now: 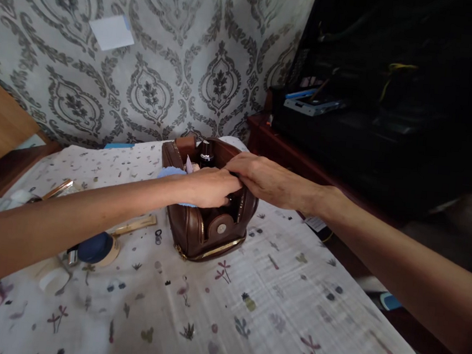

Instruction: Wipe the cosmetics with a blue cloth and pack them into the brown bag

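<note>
Head view shows the brown bag (183, 225) standing open at the centre of the frame, the left hand (214, 187) reaching into its mouth and the right hand (261, 174) at its right rim; the fingertips are hidden, so I cannot tell whether they hold anything. Work looks partway along: a dark bottle (207, 151) sits inside, while a navy-topped container (95, 248) remains outside, on the table (274, 303) at lower left.

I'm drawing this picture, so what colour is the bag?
The bag is dark brown; see the head view.
</note>
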`<act>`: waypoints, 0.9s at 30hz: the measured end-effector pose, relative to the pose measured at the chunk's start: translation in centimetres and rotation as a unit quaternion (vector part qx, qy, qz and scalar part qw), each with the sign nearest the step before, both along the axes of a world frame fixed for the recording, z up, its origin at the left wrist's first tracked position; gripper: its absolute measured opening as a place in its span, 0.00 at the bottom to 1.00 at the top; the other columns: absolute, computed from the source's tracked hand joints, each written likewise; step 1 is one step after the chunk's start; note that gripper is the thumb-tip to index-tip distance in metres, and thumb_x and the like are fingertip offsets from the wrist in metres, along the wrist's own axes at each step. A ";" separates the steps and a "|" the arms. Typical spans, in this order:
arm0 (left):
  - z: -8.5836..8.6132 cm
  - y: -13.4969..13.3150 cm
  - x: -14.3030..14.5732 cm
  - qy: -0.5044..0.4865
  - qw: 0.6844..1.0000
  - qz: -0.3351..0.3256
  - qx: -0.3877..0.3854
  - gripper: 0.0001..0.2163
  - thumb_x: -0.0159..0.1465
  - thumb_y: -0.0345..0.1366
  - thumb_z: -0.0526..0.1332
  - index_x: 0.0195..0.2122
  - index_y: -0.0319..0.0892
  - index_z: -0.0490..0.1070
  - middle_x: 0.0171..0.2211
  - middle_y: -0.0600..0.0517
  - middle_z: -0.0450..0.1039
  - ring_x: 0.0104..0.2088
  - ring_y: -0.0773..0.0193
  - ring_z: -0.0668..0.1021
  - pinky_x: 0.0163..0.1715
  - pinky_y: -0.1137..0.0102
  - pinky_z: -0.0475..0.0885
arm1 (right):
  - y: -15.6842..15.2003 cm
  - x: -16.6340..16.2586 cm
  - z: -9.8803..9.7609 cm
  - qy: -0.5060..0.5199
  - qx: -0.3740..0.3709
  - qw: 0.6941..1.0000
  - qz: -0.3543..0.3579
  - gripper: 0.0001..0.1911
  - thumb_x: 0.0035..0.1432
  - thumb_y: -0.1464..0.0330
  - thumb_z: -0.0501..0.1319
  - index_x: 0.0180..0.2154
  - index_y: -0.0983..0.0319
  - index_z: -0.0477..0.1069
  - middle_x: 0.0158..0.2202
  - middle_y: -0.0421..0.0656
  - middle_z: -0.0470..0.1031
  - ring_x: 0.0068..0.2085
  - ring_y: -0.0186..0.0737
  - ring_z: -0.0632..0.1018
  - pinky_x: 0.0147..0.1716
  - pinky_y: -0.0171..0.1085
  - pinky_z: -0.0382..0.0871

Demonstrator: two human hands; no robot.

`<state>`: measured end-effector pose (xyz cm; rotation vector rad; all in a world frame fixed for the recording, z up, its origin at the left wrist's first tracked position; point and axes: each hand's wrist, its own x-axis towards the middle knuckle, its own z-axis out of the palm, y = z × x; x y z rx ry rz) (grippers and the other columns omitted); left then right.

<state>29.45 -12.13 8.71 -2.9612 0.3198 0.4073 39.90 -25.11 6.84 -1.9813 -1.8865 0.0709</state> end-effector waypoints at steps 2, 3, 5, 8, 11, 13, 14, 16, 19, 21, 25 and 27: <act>0.1 0.1 -0.1 0.002 1.000 -0.001 -0.002 0.11 0.66 0.35 0.60 0.48 0.39 0.74 0.50 0.42 0.78 0.50 0.51 0.80 0.44 0.64 0.75 | 0.0 0.0 0.0 -0.002 0.003 1.000 0.005 0.15 0.59 0.78 0.51 0.38 0.62 0.75 0.41 0.46 0.77 0.46 0.44 0.75 0.47 0.42 0.67; 0.1 0.2 -0.1 0.004 1.000 -0.002 -0.005 0.11 0.66 0.34 0.60 0.48 0.39 0.74 0.51 0.42 0.78 0.50 0.51 0.80 0.44 0.63 0.75 | 0.0 0.0 0.0 -0.003 0.002 1.000 0.006 0.14 0.60 0.78 0.51 0.38 0.62 0.74 0.40 0.46 0.77 0.46 0.44 0.75 0.47 0.42 0.67; 0.1 0.4 -0.2 0.007 1.000 -0.004 -0.015 0.11 0.65 0.34 0.60 0.49 0.40 0.74 0.51 0.42 0.78 0.51 0.50 0.80 0.44 0.63 0.75 | 0.0 -0.1 0.1 -0.008 -0.002 1.000 0.005 0.14 0.60 0.78 0.51 0.36 0.62 0.73 0.39 0.46 0.76 0.45 0.43 0.75 0.47 0.41 0.67; 0.1 0.6 -0.1 0.005 1.000 -0.005 -0.024 0.13 0.65 0.33 0.61 0.49 0.40 0.73 0.51 0.42 0.78 0.51 0.49 0.80 0.44 0.62 0.75 | 0.0 -0.2 0.2 -0.010 -0.008 1.000 -0.001 0.13 0.61 0.78 0.50 0.35 0.62 0.72 0.39 0.47 0.76 0.45 0.44 0.75 0.47 0.42 0.67; 0.0 0.7 -0.2 0.003 1.000 -0.006 -0.019 0.12 0.65 0.33 0.60 0.48 0.40 0.74 0.51 0.42 0.78 0.50 0.49 0.80 0.42 0.62 0.75 | 0.0 -0.3 0.3 -0.004 -0.009 1.000 -0.001 0.12 0.62 0.77 0.51 0.34 0.62 0.72 0.39 0.48 0.76 0.45 0.45 0.75 0.46 0.42 0.67; 0.0 0.7 -0.2 0.004 1.000 -0.007 -0.015 0.11 0.65 0.33 0.60 0.47 0.40 0.75 0.50 0.43 0.79 0.48 0.50 0.81 0.41 0.63 0.75 | -0.1 -0.4 0.4 -0.001 -0.009 1.000 0.000 0.12 0.62 0.77 0.51 0.34 0.62 0.71 0.39 0.48 0.76 0.45 0.45 0.75 0.46 0.41 0.67; 0.0 0.7 -0.2 0.004 1.000 -0.009 -0.017 0.11 0.64 0.33 0.60 0.47 0.41 0.75 0.49 0.43 0.79 0.48 0.51 0.81 0.41 0.64 0.75 | -0.1 -0.4 0.5 -0.001 -0.009 1.000 0.000 0.12 0.62 0.77 0.51 0.33 0.62 0.71 0.38 0.48 0.75 0.44 0.44 0.75 0.45 0.41 0.68; 0.4 0.9 -0.2 0.004 1.000 -0.016 -0.026 0.11 0.64 0.33 0.61 0.47 0.42 0.76 0.48 0.44 0.80 0.47 0.52 0.81 0.41 0.66 0.74 | -0.2 -0.5 0.6 -0.005 -0.007 1.000 0.000 0.12 0.61 0.78 0.51 0.33 0.62 0.71 0.37 0.47 0.75 0.43 0.44 0.75 0.45 0.40 0.68; 1.8 1.4 -0.5 0.001 0.998 -0.016 -0.053 0.13 0.64 0.32 0.61 0.49 0.44 0.76 0.45 0.48 0.81 0.46 0.57 0.81 0.42 0.68 0.73 | -0.2 -0.5 0.5 -0.005 -0.001 1.000 -0.001 0.13 0.63 0.78 0.51 0.32 0.61 0.71 0.36 0.46 0.74 0.42 0.43 0.75 0.43 0.40 0.68; 3.3 1.7 -1.0 -0.015 0.996 -0.008 -0.092 0.13 0.65 0.30 0.60 0.49 0.45 0.77 0.42 0.51 0.81 0.42 0.61 0.81 0.43 0.70 0.72 | -0.2 -0.3 0.3 -0.001 0.008 1.000 -0.004 0.13 0.64 0.77 0.51 0.33 0.62 0.73 0.37 0.47 0.75 0.43 0.43 0.75 0.44 0.40 0.69; 6.7 2.2 -3.1 -0.097 0.976 0.048 -0.190 0.12 0.66 0.30 0.56 0.44 0.46 0.78 0.36 0.55 0.81 0.35 0.67 0.81 0.38 0.73 0.72 | -0.2 0.0 -0.3 -0.006 0.032 0.999 -0.007 0.14 0.64 0.76 0.52 0.40 0.61 0.77 0.41 0.46 0.76 0.45 0.43 0.76 0.46 0.41 0.69; 7.8 2.4 -4.8 -0.156 0.956 0.094 -0.229 0.11 0.67 0.33 0.56 0.41 0.46 0.79 0.36 0.54 0.81 0.35 0.67 0.81 0.38 0.73 0.73 | -0.2 0.1 -0.4 -0.009 0.038 0.999 0.003 0.15 0.65 0.76 0.53 0.42 0.60 0.77 0.42 0.46 0.77 0.46 0.43 0.76 0.47 0.41 0.69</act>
